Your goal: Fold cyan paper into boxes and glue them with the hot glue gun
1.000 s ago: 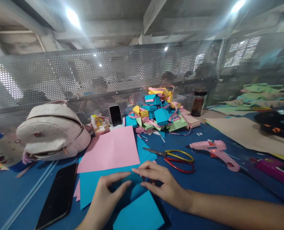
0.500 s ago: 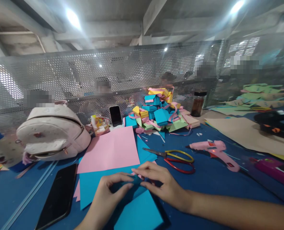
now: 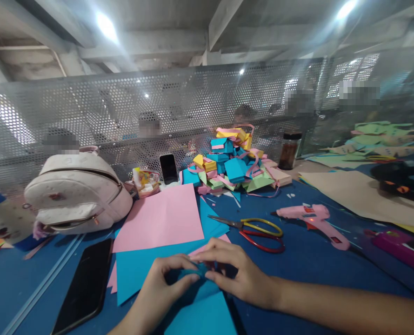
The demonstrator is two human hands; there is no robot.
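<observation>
Near the bottom middle, a folded piece of blue paper (image 3: 202, 316) is held at its far edge by both hands. My left hand (image 3: 165, 284) is closed, thumb and fingers pinching that edge. Beside it, my right hand (image 3: 235, 270) pinches the same edge, its fingertips almost meeting the left ones. The exact fold between the fingers is partly hidden. Beyond the hands lie a pink sheet (image 3: 165, 214) and a blue sheet (image 3: 133, 270) under it. Scissors (image 3: 252, 228) with one yellow and one red handle rest just past my right hand.
A pink glue gun (image 3: 308, 214) and a magenta tool (image 3: 398, 246) lie to the right. On the left are a black phone (image 3: 84, 284) and a white backpack (image 3: 77, 190). Folded paper boxes (image 3: 237, 170) are heaped at the back, near a dark jar (image 3: 289, 153).
The blue folded paper has tilted and shifted slightly toward me, its near part now further out of frame. Both hands have moved slightly, still pinching its far edge.
</observation>
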